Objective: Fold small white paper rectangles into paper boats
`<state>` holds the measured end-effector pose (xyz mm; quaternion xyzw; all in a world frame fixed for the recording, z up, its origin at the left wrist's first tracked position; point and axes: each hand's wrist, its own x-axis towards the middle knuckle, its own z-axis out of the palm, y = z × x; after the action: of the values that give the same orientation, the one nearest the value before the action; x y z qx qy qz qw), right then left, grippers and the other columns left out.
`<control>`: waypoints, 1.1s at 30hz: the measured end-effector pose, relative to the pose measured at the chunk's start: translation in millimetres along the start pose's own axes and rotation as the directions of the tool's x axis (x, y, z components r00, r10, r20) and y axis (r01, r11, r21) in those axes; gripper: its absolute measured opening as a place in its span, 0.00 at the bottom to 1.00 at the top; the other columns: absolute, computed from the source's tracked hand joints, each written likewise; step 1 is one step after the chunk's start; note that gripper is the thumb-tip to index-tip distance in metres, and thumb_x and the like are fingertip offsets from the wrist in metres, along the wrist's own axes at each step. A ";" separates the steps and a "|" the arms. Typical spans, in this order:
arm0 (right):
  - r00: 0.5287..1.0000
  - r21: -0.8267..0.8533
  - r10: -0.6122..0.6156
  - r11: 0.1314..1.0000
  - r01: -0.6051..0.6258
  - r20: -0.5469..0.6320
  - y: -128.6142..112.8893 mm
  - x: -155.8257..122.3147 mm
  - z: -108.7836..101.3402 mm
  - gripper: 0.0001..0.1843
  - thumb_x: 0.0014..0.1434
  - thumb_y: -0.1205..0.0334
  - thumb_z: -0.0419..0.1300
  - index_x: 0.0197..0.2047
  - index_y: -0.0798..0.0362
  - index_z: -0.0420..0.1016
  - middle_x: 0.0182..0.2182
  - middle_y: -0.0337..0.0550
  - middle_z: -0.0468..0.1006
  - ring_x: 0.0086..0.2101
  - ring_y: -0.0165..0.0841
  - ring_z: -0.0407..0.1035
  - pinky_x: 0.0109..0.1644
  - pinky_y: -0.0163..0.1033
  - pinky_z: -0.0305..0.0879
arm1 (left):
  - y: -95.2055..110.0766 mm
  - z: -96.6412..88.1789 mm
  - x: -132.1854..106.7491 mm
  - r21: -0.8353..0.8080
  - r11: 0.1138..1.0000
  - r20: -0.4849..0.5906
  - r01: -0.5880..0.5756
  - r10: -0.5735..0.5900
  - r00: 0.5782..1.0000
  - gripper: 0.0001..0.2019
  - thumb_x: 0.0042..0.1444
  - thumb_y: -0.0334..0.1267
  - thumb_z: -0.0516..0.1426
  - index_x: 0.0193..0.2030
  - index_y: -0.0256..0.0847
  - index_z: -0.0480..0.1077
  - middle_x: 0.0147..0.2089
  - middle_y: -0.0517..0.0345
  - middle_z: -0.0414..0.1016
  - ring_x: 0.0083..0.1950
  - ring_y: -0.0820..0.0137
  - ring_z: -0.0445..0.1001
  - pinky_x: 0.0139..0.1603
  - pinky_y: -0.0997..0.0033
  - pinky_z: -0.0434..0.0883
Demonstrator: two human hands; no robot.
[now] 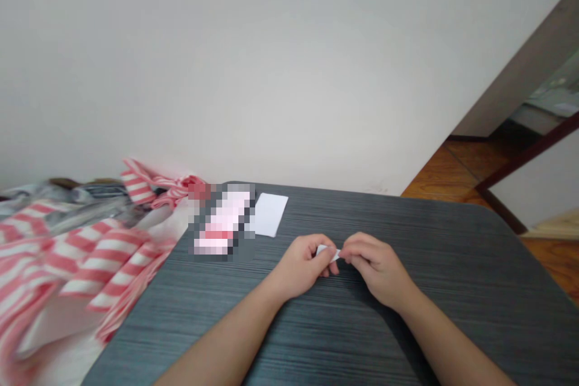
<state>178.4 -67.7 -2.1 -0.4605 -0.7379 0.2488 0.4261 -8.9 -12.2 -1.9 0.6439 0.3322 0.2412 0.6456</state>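
A small piece of white paper [322, 249], seemingly folded, is held between both hands just above the dark table. My left hand [306, 264] is closed, with thumb and fingers pinching the paper from the left. From the right, my right hand [373, 265] pinches the paper's other end between its fingertips. Much of the paper is hidden by the fingers. Beyond my left hand, white sheets of paper [271, 215] lie flat on the table.
The dark wood-grain table [452, 271] stands against a white wall [289, 72]. A pixelated pink-and-white item [225, 220] lies at its far left. Red-and-white striped cloth [113, 259] is heaped along the left edge. Wooden flooring [434, 172] shows to the right.
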 end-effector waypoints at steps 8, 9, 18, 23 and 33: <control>0.999 0.022 0.047 0.999 -0.048 0.024 -3.1 0.3 1.4 0.10 0.65 0.68 0.55 0.34 0.51 0.76 0.34 0.43 0.77 0.36 0.33 0.72 0.42 0.37 0.67 | -1.1 0.6 -0.1 0.045 0.999 -0.041 -0.006 0.008 0.999 0.11 0.60 0.41 0.54 0.31 0.36 0.71 0.26 0.58 0.75 0.25 0.75 0.69 0.28 0.77 0.66; 0.995 0.047 0.098 0.994 -0.099 0.014 -2.4 -0.6 2.3 0.08 0.64 0.67 0.56 0.35 0.51 0.75 0.33 0.43 0.77 0.35 0.33 0.72 0.41 0.37 0.67 | -1.5 0.6 -0.2 0.046 0.999 -0.044 -0.008 0.010 0.999 0.11 0.60 0.41 0.54 0.31 0.36 0.70 0.26 0.59 0.75 0.25 0.76 0.69 0.28 0.78 0.66; 0.918 0.022 0.392 0.919 -0.394 0.064 -3.6 0.2 4.2 0.14 0.65 0.62 0.52 0.31 0.54 0.74 0.21 0.37 0.72 0.23 0.29 0.66 0.30 0.33 0.60 | -0.2 0.3 -1.8 0.116 0.993 -0.035 -0.023 0.027 0.999 0.11 0.61 0.41 0.54 0.33 0.37 0.71 0.28 0.57 0.77 0.26 0.76 0.69 0.29 0.78 0.66; 0.936 -0.003 0.341 0.940 -0.342 0.084 -8.1 3.9 4.0 0.12 0.63 0.65 0.54 0.27 0.54 0.73 0.21 0.36 0.71 0.24 0.28 0.64 0.30 0.32 0.58 | 3.1 0.4 -2.2 0.145 0.989 -0.023 -0.024 0.028 0.999 0.11 0.61 0.39 0.53 0.32 0.37 0.72 0.28 0.57 0.76 0.25 0.76 0.69 0.28 0.78 0.65; 0.955 -0.050 0.286 0.958 -0.282 0.078 -10.5 2.7 3.2 0.12 0.62 0.67 0.55 0.27 0.54 0.72 0.24 0.37 0.73 0.26 0.28 0.66 0.32 0.32 0.58 | 3.9 -0.7 -2.4 0.159 0.987 -0.003 -0.033 0.034 0.999 0.11 0.61 0.39 0.53 0.33 0.36 0.73 0.29 0.56 0.77 0.27 0.75 0.69 0.29 0.77 0.65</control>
<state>170.1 -70.0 5.4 -0.5588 -0.6859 0.3125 0.3458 -10.5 -13.3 2.3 0.6981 0.3411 0.2267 0.5873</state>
